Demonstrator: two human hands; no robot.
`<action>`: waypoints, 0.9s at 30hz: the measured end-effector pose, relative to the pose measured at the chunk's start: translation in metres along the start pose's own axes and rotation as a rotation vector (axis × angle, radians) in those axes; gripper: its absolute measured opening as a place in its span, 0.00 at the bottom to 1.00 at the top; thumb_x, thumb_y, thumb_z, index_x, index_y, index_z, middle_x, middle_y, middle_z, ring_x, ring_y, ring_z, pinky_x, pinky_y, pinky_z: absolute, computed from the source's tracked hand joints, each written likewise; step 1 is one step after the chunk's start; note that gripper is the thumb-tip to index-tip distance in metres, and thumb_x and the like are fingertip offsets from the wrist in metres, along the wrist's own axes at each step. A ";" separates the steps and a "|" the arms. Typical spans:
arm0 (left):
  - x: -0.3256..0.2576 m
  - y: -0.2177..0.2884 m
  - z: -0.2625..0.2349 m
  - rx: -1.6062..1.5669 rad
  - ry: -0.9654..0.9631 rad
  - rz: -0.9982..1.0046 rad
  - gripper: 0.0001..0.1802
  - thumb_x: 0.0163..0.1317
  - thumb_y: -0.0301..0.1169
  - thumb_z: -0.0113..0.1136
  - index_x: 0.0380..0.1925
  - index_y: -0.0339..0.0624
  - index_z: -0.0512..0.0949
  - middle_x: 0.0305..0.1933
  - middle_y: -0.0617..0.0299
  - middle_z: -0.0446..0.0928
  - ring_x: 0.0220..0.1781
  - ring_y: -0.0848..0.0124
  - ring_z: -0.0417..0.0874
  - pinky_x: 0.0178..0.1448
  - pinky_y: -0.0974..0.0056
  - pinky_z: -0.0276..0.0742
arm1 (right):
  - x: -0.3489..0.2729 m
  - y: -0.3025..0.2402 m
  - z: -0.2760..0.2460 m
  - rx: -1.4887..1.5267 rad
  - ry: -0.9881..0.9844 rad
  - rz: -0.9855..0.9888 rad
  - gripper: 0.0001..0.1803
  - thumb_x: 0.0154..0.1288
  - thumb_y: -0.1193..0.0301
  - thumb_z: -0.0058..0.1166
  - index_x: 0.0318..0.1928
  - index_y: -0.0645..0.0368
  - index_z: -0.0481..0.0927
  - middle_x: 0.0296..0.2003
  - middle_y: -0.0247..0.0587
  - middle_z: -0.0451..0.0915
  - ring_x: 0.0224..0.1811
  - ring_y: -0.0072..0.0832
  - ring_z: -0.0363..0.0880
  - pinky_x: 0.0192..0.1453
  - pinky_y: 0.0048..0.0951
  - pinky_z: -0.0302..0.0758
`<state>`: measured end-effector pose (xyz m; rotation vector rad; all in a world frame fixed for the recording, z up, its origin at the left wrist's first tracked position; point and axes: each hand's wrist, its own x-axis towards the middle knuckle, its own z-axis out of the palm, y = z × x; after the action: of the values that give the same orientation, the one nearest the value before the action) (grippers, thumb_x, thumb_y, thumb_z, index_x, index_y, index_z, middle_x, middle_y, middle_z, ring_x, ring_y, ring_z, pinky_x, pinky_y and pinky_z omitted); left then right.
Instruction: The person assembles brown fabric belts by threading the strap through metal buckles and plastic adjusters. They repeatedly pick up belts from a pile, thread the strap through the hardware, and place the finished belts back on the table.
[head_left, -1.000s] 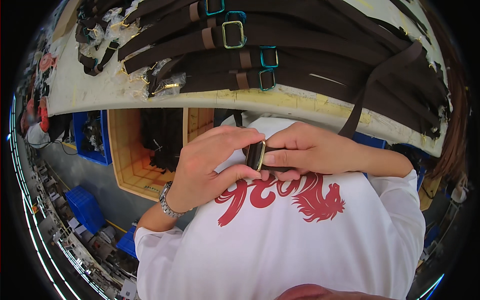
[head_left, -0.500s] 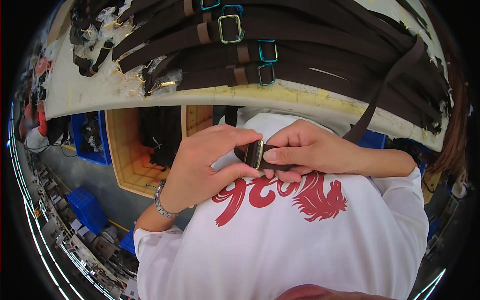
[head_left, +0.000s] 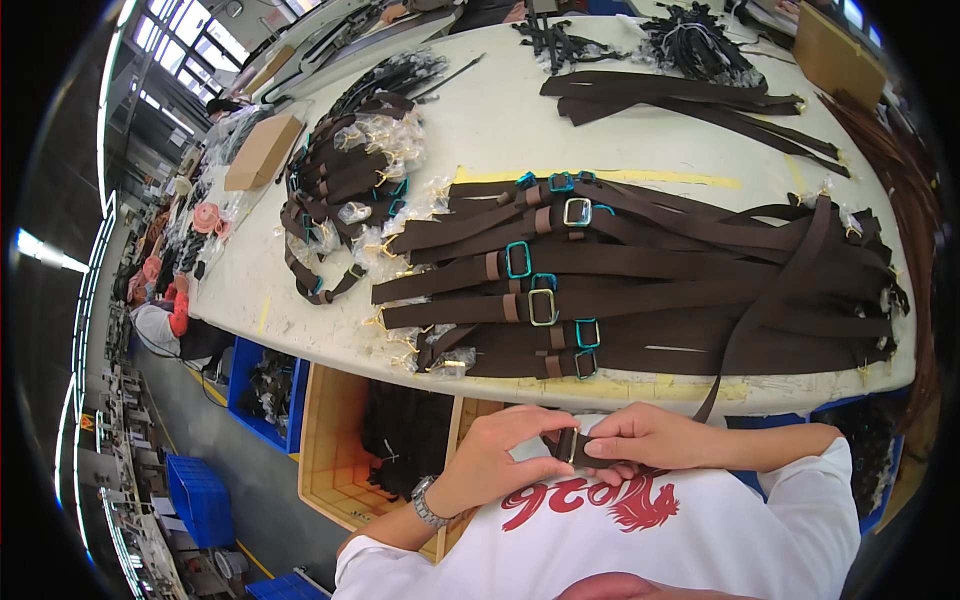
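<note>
Head cam shows both bare hands up close to the chest, just off the near edge of a long cream-topped table (head_left: pixel 500 125). Left hand (head_left: pixel 508 452) has a small gold-edged rectangular metal buckle (head_left: pixel 572 446) pinched between thumb and fingers. Right hand (head_left: pixel 645 440) is gripping a flat dark brown strap (head_left: pixel 597 453) right beside it, thumb on top, with some fingers curled underneath. A length of similar dark brown strap (head_left: pixel 765 295) comes up from near the right forearm and lies over a big spread of flat dark brown straps (head_left: pixel 660 275) on the table. Several of those carry rectangular buckles with teal edging (head_left: pixel 586 321). Below the table, to the left, sits a yellowish wooden crate (head_left: pixel 328 445) with dark stuff inside, next to a blue plastic bin (head_left: pixel 297 405). Silver metal watch (head_left: pixel 428 502) on the left wrist, btw.
</note>
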<state>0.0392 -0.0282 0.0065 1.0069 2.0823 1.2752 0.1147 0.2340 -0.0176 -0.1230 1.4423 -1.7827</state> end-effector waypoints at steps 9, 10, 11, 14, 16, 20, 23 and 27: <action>0.009 0.007 0.012 0.061 0.033 0.105 0.30 0.55 0.32 0.84 0.59 0.40 0.86 0.54 0.54 0.89 0.50 0.57 0.91 0.60 0.59 0.84 | -0.009 0.004 0.011 -0.235 0.264 -0.208 0.18 0.85 0.60 0.56 0.41 0.62 0.84 0.31 0.31 0.85 0.30 0.21 0.75 0.37 0.27 0.73; 0.015 0.012 0.009 0.135 0.085 0.229 0.30 0.54 0.31 0.84 0.58 0.39 0.87 0.56 0.52 0.89 0.52 0.54 0.90 0.62 0.55 0.84 | -0.011 -0.004 0.012 -0.387 0.378 -0.289 0.17 0.84 0.60 0.58 0.41 0.63 0.84 0.31 0.32 0.85 0.31 0.23 0.77 0.37 0.29 0.75; 0.017 0.021 0.003 0.209 0.096 0.271 0.30 0.52 0.30 0.84 0.58 0.38 0.87 0.57 0.52 0.89 0.54 0.54 0.91 0.63 0.53 0.85 | -0.006 -0.007 0.012 -0.503 0.509 -0.522 0.16 0.83 0.60 0.59 0.44 0.62 0.84 0.33 0.33 0.86 0.33 0.26 0.80 0.40 0.31 0.77; 0.022 0.043 -0.006 0.230 0.138 0.434 0.30 0.47 0.29 0.85 0.53 0.33 0.88 0.52 0.51 0.91 0.54 0.52 0.92 0.60 0.52 0.86 | 0.012 -0.020 0.010 -0.729 0.729 -1.021 0.16 0.81 0.60 0.63 0.49 0.62 0.85 0.35 0.35 0.87 0.37 0.33 0.86 0.46 0.35 0.82; 0.029 0.059 -0.012 0.205 0.117 0.552 0.27 0.52 0.27 0.81 0.55 0.34 0.88 0.55 0.47 0.89 0.54 0.49 0.91 0.59 0.51 0.87 | 0.012 -0.034 0.006 -0.661 0.549 -1.045 0.16 0.79 0.60 0.64 0.48 0.63 0.85 0.33 0.35 0.87 0.36 0.34 0.86 0.46 0.36 0.82; 0.049 0.093 -0.023 0.299 0.132 0.768 0.22 0.56 0.27 0.74 0.53 0.36 0.90 0.56 0.45 0.89 0.56 0.44 0.88 0.61 0.47 0.84 | 0.000 -0.039 0.007 -0.405 0.081 -0.863 0.17 0.75 0.61 0.67 0.48 0.64 0.83 0.28 0.37 0.85 0.31 0.41 0.86 0.38 0.37 0.82; 0.060 0.099 -0.027 0.244 0.205 0.796 0.16 0.61 0.31 0.73 0.48 0.37 0.92 0.55 0.47 0.90 0.61 0.43 0.84 0.66 0.41 0.79 | -0.021 -0.071 0.006 -0.913 0.459 -1.007 0.14 0.74 0.63 0.67 0.46 0.61 0.83 0.28 0.40 0.85 0.29 0.45 0.85 0.34 0.40 0.81; 0.068 0.091 -0.029 -0.228 0.210 0.854 0.18 0.74 0.48 0.68 0.34 0.45 0.85 0.52 0.56 0.89 0.71 0.42 0.77 0.77 0.26 0.67 | -0.039 -0.111 0.004 -1.174 0.590 -1.172 0.22 0.58 0.64 0.77 0.46 0.59 0.80 0.40 0.43 0.80 0.42 0.46 0.82 0.44 0.45 0.77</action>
<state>0.0068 0.0370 0.0984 1.8061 1.6020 2.0334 0.0836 0.2567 0.0937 -1.3595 3.1155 -1.4600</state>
